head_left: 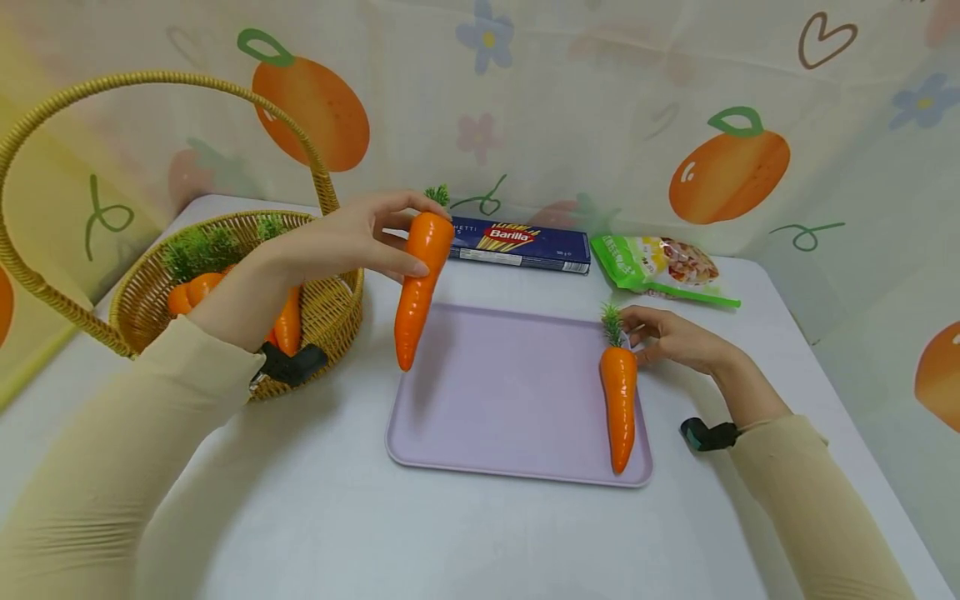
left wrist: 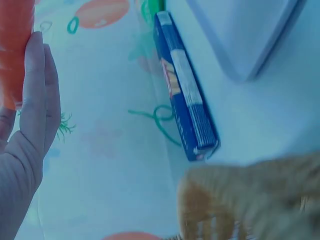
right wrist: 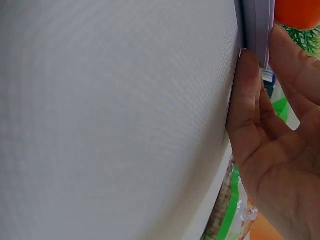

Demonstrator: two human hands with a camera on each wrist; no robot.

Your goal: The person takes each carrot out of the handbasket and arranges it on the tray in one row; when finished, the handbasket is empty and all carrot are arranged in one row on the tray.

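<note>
My left hand (head_left: 341,237) grips a toy carrot (head_left: 422,287) near its thick top. The carrot's tip points down over the left part of the lilac tray (head_left: 510,392), with its green tuft behind the fingers. In the left wrist view, straight-looking fingers lie along the orange carrot (left wrist: 14,55). A second carrot (head_left: 619,400) lies on the right side of the tray, tuft toward the back. At the tray's far right corner my right hand (head_left: 671,337) pinches the rim. The right wrist view has thumb and fingers on either side of the tray edge (right wrist: 259,35).
A wicker basket (head_left: 330,312) with a tall handle stands at the left, holding more carrots and orange items (head_left: 198,292). Behind the tray lie a blue Barilla spaghetti box (head_left: 525,246) and a green-edged food bag (head_left: 663,268). A patterned curtain (head_left: 570,108) hangs behind the white table.
</note>
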